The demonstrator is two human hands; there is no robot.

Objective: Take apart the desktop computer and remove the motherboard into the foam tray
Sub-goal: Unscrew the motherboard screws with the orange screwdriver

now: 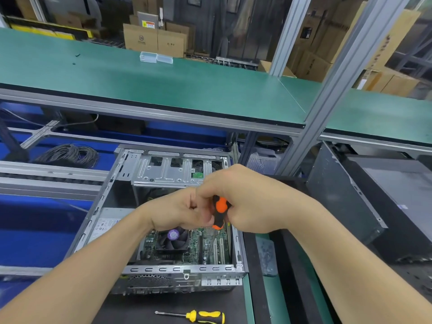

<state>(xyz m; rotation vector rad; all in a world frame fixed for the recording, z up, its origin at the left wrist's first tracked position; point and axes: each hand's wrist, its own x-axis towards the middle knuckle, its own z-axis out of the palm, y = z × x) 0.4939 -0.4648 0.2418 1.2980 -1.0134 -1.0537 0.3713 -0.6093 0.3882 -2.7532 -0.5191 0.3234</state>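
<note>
Gripping one orange screwdriver (220,210), left hand (178,210) and right hand (247,199) curl around it above the motherboard (149,240)

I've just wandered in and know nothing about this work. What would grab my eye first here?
Two bare hands, the left hand and right hand, meet in the middle, both gripping an orange screwdriver pointed down into an open computer case. Inside it lies a green circuit board with a fan bearing a purple sticker. A yellow screwdriver lies on the dark mat in front.
</note>
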